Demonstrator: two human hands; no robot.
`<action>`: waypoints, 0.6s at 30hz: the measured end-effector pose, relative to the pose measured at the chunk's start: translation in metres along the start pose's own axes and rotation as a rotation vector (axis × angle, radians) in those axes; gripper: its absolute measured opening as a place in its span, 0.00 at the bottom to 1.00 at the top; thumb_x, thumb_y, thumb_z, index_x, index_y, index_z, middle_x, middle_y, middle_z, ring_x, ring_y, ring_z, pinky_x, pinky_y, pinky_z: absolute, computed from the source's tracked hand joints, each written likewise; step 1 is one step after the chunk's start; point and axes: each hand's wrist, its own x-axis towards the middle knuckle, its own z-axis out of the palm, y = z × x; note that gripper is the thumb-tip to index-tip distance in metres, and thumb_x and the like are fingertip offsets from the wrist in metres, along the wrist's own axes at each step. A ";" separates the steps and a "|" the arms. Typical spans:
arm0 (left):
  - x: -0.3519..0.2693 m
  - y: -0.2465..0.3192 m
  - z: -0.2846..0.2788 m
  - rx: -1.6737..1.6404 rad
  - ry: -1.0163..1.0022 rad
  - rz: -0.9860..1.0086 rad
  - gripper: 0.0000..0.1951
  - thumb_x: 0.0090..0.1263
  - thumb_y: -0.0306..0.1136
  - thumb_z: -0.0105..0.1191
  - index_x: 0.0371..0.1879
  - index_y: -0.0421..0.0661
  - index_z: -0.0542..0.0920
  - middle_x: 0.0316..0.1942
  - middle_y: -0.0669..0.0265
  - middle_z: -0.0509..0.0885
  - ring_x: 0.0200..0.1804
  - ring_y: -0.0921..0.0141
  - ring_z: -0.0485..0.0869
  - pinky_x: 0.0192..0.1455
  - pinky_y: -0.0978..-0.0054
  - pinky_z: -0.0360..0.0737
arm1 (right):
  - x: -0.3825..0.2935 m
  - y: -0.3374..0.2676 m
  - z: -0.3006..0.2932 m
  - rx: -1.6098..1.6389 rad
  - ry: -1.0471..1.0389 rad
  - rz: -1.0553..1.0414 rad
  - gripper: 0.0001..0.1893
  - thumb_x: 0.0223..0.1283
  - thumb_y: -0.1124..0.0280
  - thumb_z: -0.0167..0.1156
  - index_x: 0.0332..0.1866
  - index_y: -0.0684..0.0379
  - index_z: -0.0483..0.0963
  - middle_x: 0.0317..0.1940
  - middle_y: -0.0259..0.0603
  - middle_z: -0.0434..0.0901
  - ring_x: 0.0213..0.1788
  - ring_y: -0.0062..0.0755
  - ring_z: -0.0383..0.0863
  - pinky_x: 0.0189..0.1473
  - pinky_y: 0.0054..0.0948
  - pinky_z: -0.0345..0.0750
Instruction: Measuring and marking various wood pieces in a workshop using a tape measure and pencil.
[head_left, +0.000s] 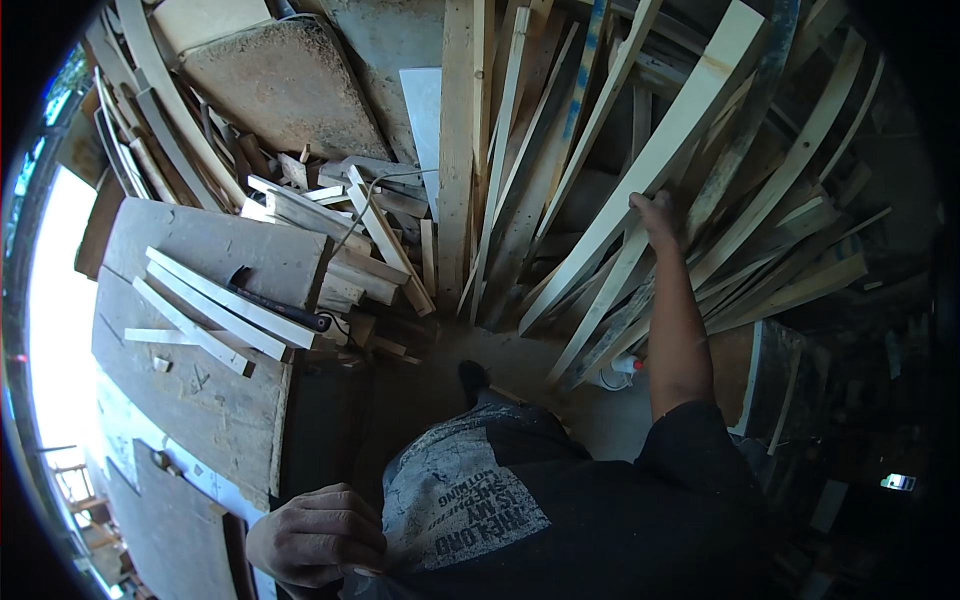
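My right hand (660, 217) reaches forward and grips the edge of a long, pale wooden board (622, 202), the thumb on the near side and most of the fingers hidden. The board leans upright, its lower end near the floor, among several other leaning planks. At the bottom left my left hand (322, 536) is curled, its fingertips closed at the side of my dark printed shirt (480, 495). Close ahead of that hand is a worn wooden worktop (217, 420), which carries a few pale wood strips (217, 307) and a dark-handled tool (281, 306).
Leaning timber (457, 150) fans across the wall ahead. Wood offcuts (352, 225) are heaped beyond the worktop, below a rough brown panel (285, 90). A white container (615, 373) with a red part stands at the planks' feet. Bare floor (517, 356) shows before my foot (472, 379).
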 end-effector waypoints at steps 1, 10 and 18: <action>0.003 -0.007 -0.003 -0.024 -0.042 0.023 0.03 0.66 0.26 0.62 0.32 0.42 0.87 0.30 0.63 0.85 0.31 0.65 0.84 0.33 0.69 0.78 | 0.002 0.011 -0.008 -0.013 0.012 0.008 0.27 0.39 0.62 0.66 0.42 0.73 0.74 0.41 0.52 0.77 0.46 0.44 0.77 0.51 0.37 0.74; 0.001 -0.004 -0.005 -0.037 -0.034 -0.005 0.05 0.67 0.29 0.64 0.34 0.41 0.86 0.31 0.63 0.85 0.33 0.65 0.84 0.35 0.69 0.78 | -0.009 -0.013 -0.002 0.664 -0.227 0.009 0.15 0.39 0.81 0.58 0.38 0.69 0.77 0.33 0.39 0.80 0.40 0.32 0.78 0.46 0.29 0.75; 0.003 -0.009 -0.005 -0.047 -0.022 0.042 0.05 0.67 0.29 0.64 0.36 0.41 0.86 0.33 0.61 0.86 0.34 0.64 0.85 0.37 0.69 0.80 | 0.031 0.075 -0.025 0.445 -0.349 -0.078 0.11 0.45 0.82 0.60 0.38 0.67 0.78 0.34 0.40 0.81 0.41 0.33 0.80 0.50 0.29 0.73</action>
